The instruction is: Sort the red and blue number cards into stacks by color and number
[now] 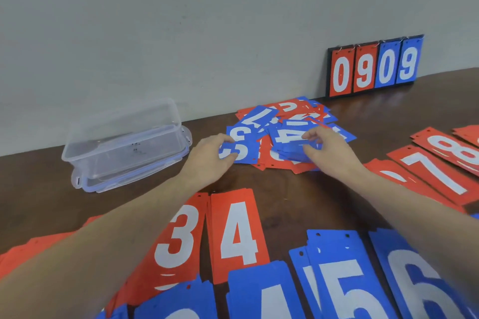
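Our left hand point(211, 153) pinches a blue 3 card point(239, 151) lying sideways on the mixed pile point(285, 134) by the wall, our right hand point(328, 149) grips a blue 4 card point(291, 134), long axis across; sorted red stacks point(233, 230) up front, clear box point(124, 142) left, scoreboard point(374, 67) behind.

Bare tabletop point(285, 184) shows as a brown band between the unsorted pile point(287, 137) at the wall and the near rows of sorted cards, wide enough for both forearms, which lie across it. Ahead, the grey wall point(181, 33) closes the far edge just behind the pile. On the left, a clear plastic box point(124, 142) stands near the wall, with open tabletop between it and the left hand point(210, 155). On the right, red stacks point(440, 163) run slantwise close beside the right hand point(329, 150). A scoreboard stand point(375, 67) leans upright against the wall beyond them. Red 3 and 4 stacks point(207, 235) and blue stacks point(337, 280) fill the near edge.
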The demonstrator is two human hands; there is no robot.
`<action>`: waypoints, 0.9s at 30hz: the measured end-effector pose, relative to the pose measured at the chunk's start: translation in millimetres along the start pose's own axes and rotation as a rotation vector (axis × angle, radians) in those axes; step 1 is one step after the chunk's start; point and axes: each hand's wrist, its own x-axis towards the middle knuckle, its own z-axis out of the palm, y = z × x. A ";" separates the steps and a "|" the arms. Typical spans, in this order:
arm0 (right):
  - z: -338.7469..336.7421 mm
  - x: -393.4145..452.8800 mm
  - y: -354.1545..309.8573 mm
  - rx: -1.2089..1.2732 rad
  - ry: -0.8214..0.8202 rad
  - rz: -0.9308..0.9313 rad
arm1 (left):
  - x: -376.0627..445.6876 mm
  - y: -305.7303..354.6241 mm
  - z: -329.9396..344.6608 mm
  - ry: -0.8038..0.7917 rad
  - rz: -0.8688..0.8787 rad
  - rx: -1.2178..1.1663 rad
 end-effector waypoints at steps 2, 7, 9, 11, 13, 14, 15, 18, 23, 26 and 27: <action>-1.2 9.1 5.8 -0.025 -0.017 -0.012 | 11.6 -6.8 4.8 -0.035 0.002 0.039; 0.4 30.7 10.8 -0.137 -0.066 -0.070 | 24.7 -25.3 8.2 -0.170 -0.048 0.123; 0.5 37.3 9.3 -0.163 -0.085 -0.076 | 21.0 -30.8 12.4 -0.146 -0.042 0.122; 0.3 43.1 6.4 -0.196 -0.109 -0.064 | 17.9 -32.8 14.8 -0.094 -0.029 0.109; 0.9 47.4 3.9 -0.231 -0.140 -0.013 | 17.5 -33.6 15.2 -0.062 -0.030 0.085; 2.0 49.2 3.0 -0.259 -0.158 0.029 | 17.3 -32.9 14.6 -0.054 -0.034 0.080; 3.2 50.7 2.4 -0.304 -0.178 0.075 | 17.6 -32.8 14.4 -0.043 -0.036 0.079; 8.9 50.9 1.3 -0.454 -0.210 0.127 | 16.2 -32.3 14.7 0.015 -0.015 0.079; 7.3 49.5 -5.2 -0.449 -0.193 0.117 | 14.8 -33.3 14.6 0.080 0.040 0.097; 7.3 47.4 -11.8 -0.423 -0.191 0.095 | 13.1 -31.7 12.7 0.088 0.051 0.087; 8.0 46.3 -13.2 -0.406 -0.184 0.078 | 12.2 -30.9 12.2 0.092 0.052 0.084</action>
